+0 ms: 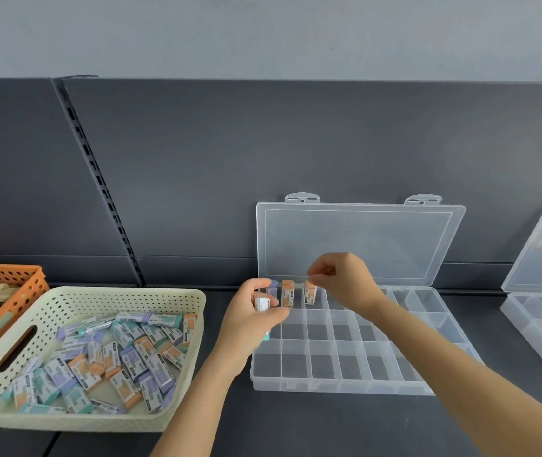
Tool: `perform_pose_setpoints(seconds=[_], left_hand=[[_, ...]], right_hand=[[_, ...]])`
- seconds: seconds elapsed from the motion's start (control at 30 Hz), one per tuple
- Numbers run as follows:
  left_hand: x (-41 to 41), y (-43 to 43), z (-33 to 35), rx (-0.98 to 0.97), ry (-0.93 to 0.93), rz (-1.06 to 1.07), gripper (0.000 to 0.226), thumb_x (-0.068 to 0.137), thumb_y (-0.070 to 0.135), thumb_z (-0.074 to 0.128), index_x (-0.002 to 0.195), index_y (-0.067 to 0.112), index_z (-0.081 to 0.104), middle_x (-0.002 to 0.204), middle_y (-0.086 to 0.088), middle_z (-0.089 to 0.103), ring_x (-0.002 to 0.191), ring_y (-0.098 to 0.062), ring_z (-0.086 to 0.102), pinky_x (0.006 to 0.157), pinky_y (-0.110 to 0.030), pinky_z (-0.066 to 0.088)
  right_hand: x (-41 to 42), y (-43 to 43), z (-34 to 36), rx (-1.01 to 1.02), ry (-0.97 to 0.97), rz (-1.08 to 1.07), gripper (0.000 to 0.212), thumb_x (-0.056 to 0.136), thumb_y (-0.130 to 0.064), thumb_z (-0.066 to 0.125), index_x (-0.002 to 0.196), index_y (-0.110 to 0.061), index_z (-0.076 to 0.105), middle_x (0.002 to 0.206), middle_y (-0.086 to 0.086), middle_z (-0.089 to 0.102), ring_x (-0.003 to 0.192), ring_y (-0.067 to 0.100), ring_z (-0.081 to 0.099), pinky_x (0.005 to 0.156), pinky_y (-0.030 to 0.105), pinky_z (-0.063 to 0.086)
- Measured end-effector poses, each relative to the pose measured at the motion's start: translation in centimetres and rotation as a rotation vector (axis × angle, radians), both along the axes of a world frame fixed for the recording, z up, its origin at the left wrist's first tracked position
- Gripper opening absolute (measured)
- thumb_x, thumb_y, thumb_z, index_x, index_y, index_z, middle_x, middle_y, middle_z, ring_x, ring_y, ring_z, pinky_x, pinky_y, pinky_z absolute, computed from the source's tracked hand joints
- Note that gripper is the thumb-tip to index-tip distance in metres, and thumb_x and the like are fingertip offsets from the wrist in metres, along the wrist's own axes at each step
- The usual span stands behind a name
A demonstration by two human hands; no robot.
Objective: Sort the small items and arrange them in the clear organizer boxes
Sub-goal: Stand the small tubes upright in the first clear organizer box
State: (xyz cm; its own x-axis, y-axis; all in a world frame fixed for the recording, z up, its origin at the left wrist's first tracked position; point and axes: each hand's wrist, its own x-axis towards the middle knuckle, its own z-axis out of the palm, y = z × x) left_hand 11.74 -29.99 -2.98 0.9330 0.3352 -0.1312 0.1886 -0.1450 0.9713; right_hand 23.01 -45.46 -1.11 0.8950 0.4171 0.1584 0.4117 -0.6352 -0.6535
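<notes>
Fingers of my left hand [250,321] pinch an upright eraser [262,304] just left of the orange eraser [310,295] my right hand [345,280] seemingly pinches.

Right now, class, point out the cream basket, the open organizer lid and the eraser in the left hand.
cream basket [124,295]: head view, far perforated wall.
organizer lid [358,245]: head view, middle of the clear panel.
eraser [262,304]: head view, white end gripped by the left hand [246,324].

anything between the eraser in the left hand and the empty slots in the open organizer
Nothing visible does. The lid stands open and empty slots lie right beside the eraser in the left hand. The right hand is over the back row only.
</notes>
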Motion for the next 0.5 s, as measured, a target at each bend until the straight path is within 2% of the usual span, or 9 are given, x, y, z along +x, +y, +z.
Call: perform_pose_setpoints(seconds=[0.07,0.13,0.2,0.27,0.4,0.5], left_hand=[[0.1,-0.4,0.3,0.044,-0.004,-0.042,0.061,0.076,0.012,0.076,0.125,0.031,0.045,0.112,0.009,0.06,0.094,-0.009,0.061,0.07,-0.017,0.048],[0.2,-0.8,0.4,0.085,-0.01,-0.09,0.076,0.076,0.015,0.078,0.136,0.034,0.035,0.122,0.012,0.054,0.099,-0.006,0.058,0.072,-0.015,0.047],[0.2,-1.2,0.4,0.114,-0.01,-0.14,0.091,0.075,0.017,0.079,0.144,0.034,0.024,0.131,0.011,0.048,0.112,-0.009,0.053,0.088,-0.025,0.048],[0.2,-1.6,0.6,0.133,-0.01,-0.184,0.101,0.074,0.018,0.08,0.149,0.035,0.014,0.136,0.01,0.042,0.123,-0.013,0.047,0.1,-0.029,0.041],[0.2,-2.2,0.9,0.155,-0.007,-0.247,0.108,0.074,0.015,0.08,0.149,0.038,0.005,0.128,0.014,0.042,0.117,-0.01,0.047,0.088,-0.019,0.037],[0.1,-2.5,1.1,0.165,0.0,-0.272,0.112,0.074,0.015,0.08,0.148,0.039,0.0,0.113,0.03,0.036,0.109,-0.004,0.044,0.075,-0.007,0.039]], right_hand=[[-1.6,0.2,1.6,0.056,0.075,0.096,0.01,0.083,-0.008,0.066,0.078,-0.014,0.072,0.069,-0.009,0.064,0.059,0.001,0.055,0.057,0.012,0.044],[-2.9,0.4,2.6,0.067,0.171,0.176,0.007,0.084,-0.014,0.068,0.078,-0.015,0.071,0.067,-0.007,0.065,0.055,0.0,0.052,0.054,0.01,0.041],[-3.7,0.5,2.9,0.069,0.247,0.226,0.008,0.083,-0.019,0.07,0.082,-0.012,0.073,0.075,0.003,0.069,0.059,0.004,0.051,0.056,0.016,0.042],[-4.2,0.4,2.9,0.06,0.308,0.257,0.009,0.081,-0.019,0.071,0.087,-0.013,0.074,0.082,0.005,0.07,0.062,0.006,0.053,0.057,0.02,0.042],[-4.8,0.1,2.8,0.081,0.346,0.234,0.012,0.078,-0.008,0.072,0.09,-0.01,0.073,0.076,-0.004,0.069,0.06,0.0,0.056,0.054,0.011,0.042],[-5.0,-0.1,2.8,0.085,0.374,0.199,0.012,0.078,-0.007,0.073,0.09,-0.011,0.072,0.075,-0.004,0.069,0.059,0.002,0.057,0.053,0.013,0.044]])
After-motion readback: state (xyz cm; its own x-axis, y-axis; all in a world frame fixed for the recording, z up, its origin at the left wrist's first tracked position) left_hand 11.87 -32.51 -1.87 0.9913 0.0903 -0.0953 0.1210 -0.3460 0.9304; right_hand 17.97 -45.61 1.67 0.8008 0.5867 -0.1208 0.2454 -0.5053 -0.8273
